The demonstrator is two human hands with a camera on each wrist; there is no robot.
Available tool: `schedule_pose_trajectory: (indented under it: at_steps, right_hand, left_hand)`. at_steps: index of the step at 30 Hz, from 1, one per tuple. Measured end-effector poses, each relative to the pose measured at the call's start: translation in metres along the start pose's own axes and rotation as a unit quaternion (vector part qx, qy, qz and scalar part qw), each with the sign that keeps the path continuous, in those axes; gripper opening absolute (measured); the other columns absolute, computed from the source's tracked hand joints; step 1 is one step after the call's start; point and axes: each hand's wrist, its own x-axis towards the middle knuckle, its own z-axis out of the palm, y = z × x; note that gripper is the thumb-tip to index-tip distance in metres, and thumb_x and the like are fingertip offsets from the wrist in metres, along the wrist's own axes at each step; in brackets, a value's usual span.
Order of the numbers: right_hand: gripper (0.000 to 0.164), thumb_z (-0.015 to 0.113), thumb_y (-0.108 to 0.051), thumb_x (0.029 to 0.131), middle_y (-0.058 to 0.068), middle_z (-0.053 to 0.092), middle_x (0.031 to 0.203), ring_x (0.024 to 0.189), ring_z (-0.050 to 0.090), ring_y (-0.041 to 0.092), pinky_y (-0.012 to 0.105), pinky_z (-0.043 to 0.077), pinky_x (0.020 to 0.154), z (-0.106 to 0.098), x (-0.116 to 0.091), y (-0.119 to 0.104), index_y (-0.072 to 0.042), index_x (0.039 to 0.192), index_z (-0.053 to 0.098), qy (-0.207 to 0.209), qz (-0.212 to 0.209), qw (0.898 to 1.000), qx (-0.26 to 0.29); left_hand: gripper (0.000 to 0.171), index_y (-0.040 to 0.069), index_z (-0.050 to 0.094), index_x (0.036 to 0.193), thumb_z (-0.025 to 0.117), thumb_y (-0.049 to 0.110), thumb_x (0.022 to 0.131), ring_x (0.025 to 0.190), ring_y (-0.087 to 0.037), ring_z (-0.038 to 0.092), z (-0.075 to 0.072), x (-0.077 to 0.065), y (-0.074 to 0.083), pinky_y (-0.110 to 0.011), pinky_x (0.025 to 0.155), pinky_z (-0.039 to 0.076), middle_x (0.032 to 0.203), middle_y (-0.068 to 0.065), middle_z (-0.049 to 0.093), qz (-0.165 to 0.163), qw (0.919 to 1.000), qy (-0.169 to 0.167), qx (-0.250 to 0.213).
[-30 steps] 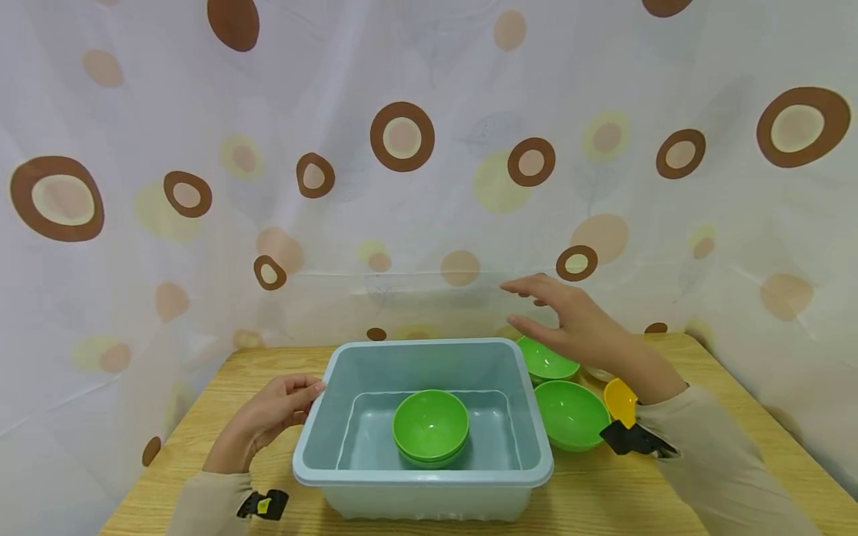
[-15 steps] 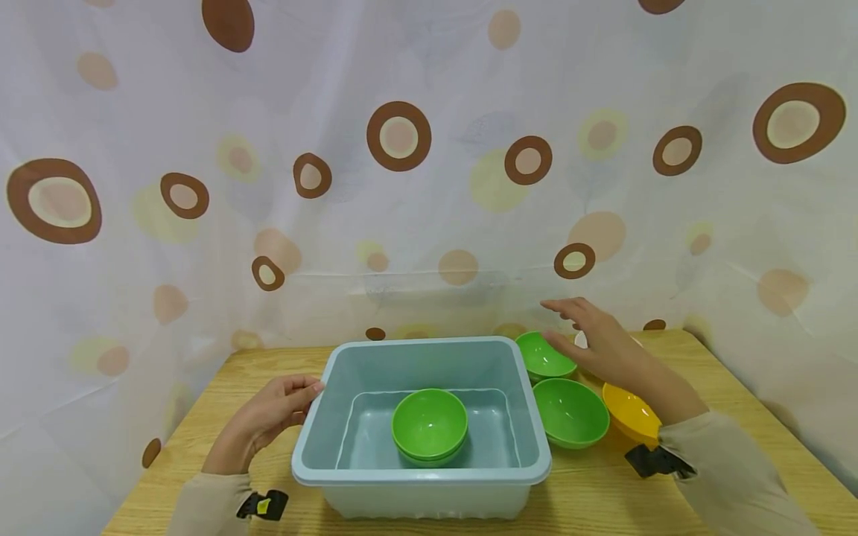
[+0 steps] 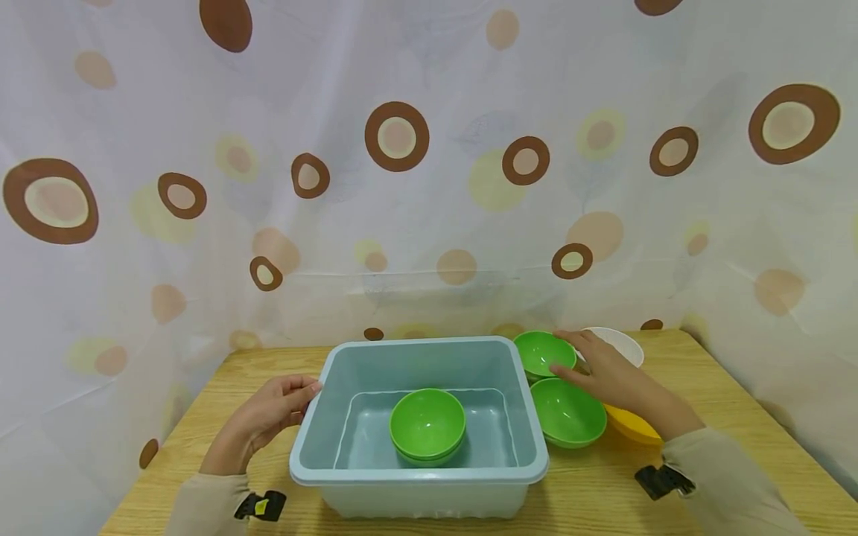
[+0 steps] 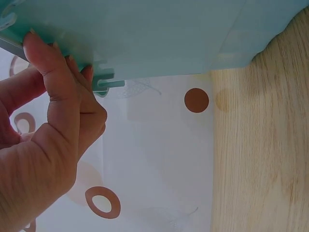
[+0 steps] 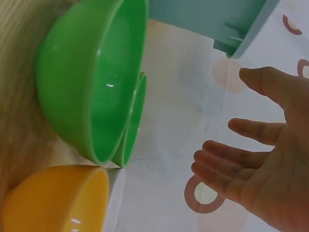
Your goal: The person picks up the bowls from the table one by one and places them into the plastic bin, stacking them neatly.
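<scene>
My left hand pinches the left rim of a light blue plastic basin; in the left wrist view its fingers curl at the basin's edge. Inside the basin a green bowl sits nested on another green one. To the right, my right hand hovers over more bowls, fingers spread and holding nothing in the right wrist view. Nearest to it are a back green bowl, a larger front green bowl, a white bowl and a yellow bowl, the last two partly hidden by the hand and arm.
A wooden table carries the basin and bowls. Behind it hangs a pale curtain with brown and beige spots. The basin's right wall stands close beside the green bowls.
My right hand has moved right and down, from above the basin's far right corner to over the bowls. More of the white bowl shows. My left hand keeps its place on the rim.
</scene>
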Motion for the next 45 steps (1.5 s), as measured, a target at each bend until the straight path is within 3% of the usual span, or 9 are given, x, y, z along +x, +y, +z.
schedule_pose_trajectory:
  at_steps: [10,21,27,45]
  right_hand:
    - [0.076,0.068,-0.042,0.088,0.035,0.045,0.124,0.107,0.052,0.045,0.06,0.043,0.089,0.016,-0.006,0.003,0.007,0.139,0.039,-0.08,0.026,0.996,0.019]
    - [0.089,0.078,-0.045,0.077,0.041,0.033,0.138,0.124,0.037,0.055,0.065,0.034,0.097,0.026,-0.011,0.005,0.008,0.138,0.041,-0.135,0.031,0.99,0.014]
    - [0.095,0.081,-0.046,0.073,0.038,0.036,0.135,0.119,0.043,0.05,0.064,0.038,0.094,0.026,-0.012,0.004,0.003,0.142,0.038,-0.18,0.065,0.982,0.011]
    - [0.097,0.085,-0.043,0.065,0.036,0.036,0.136,0.12,0.04,0.053,0.068,0.037,0.091,0.03,-0.007,0.007,0.0,0.141,0.042,-0.203,0.057,0.978,-0.001]
  left_hand:
    - [0.034,-0.007,0.058,0.108,0.052,0.025,0.101,0.074,-0.013,0.058,0.0,-0.001,0.0,-0.029,0.071,0.052,0.086,-0.004,0.059,0.008,0.9999,-0.009,-0.002]
    - [0.034,-0.009,0.056,0.111,0.051,0.023,0.101,0.076,-0.014,0.059,0.001,-0.001,0.0,-0.029,0.072,0.053,0.088,-0.005,0.06,0.006,0.9999,-0.007,-0.007]
    - [0.033,-0.008,0.056,0.11,0.052,0.024,0.101,0.076,-0.014,0.059,0.001,-0.001,-0.001,-0.029,0.072,0.053,0.088,-0.005,0.06,0.007,0.9999,-0.007,-0.01]
    - [0.039,-0.011,0.054,0.115,0.052,0.025,0.101,0.077,-0.015,0.058,0.001,-0.001,0.001,-0.029,0.072,0.053,0.09,-0.006,0.06,0.003,1.0,0.003,0.0]
